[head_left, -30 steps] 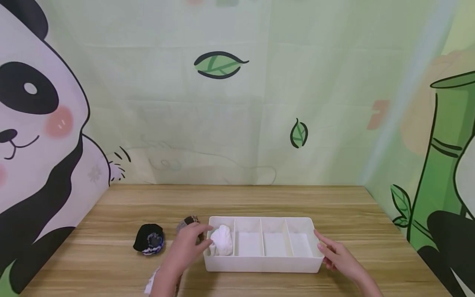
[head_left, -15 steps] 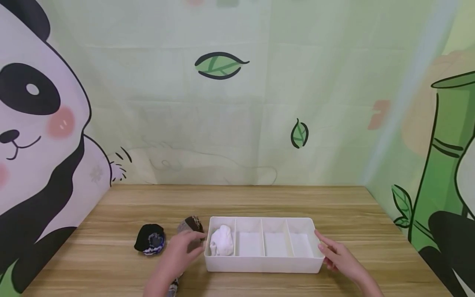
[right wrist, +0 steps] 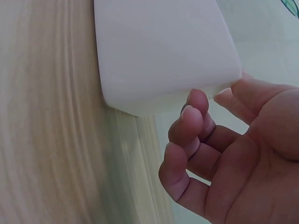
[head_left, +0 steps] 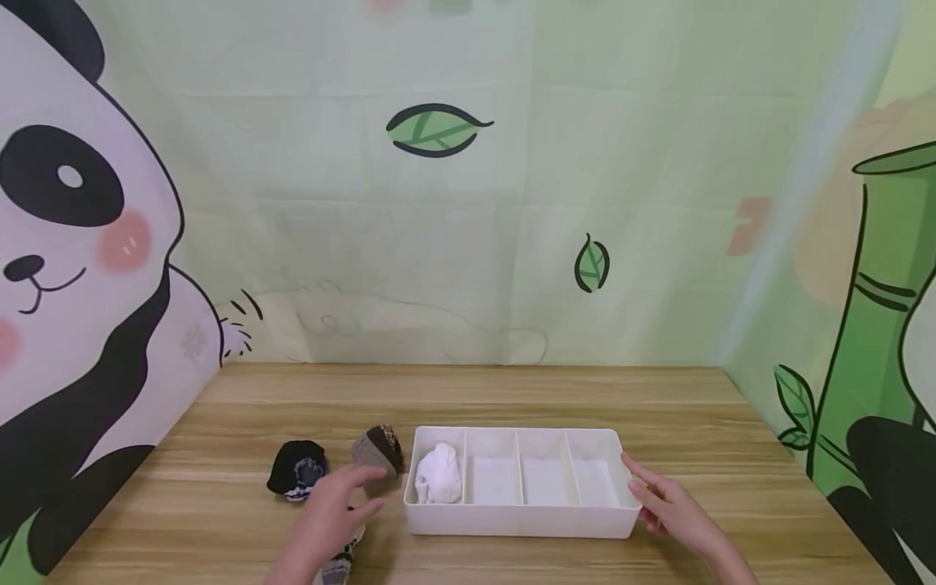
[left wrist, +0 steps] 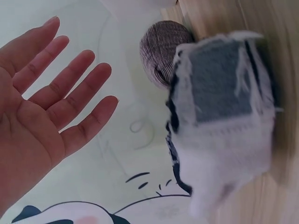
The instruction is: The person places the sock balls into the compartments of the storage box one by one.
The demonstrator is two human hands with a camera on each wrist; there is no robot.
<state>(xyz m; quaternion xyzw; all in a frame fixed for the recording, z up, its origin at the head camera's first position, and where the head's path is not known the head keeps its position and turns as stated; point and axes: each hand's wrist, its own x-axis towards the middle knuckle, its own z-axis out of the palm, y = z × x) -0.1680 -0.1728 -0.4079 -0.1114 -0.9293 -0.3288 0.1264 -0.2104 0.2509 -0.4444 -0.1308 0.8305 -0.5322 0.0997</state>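
My left hand hovers over the table left of the box, fingers spread and nothing held. Beneath it, partly hidden, lies a folded white, grey and black sock, large in the left wrist view. Just beyond the fingertips sits a grey-and-black balled sock. My right hand holds the right end of a white divided box, thumb and index finger at the rim. In the right wrist view, its other fingers curl beside the end wall. One white balled sock rests in the leftmost compartment.
A black balled sock with blue-grey patterning lies further left on the wooden table. Behind the table hangs a printed green cloth backdrop, with a panda on the left side.
My left hand has drawn back from the box's left end, leftward and toward me, uncovering the grey-and-black sock. My right hand and the box stay in place.
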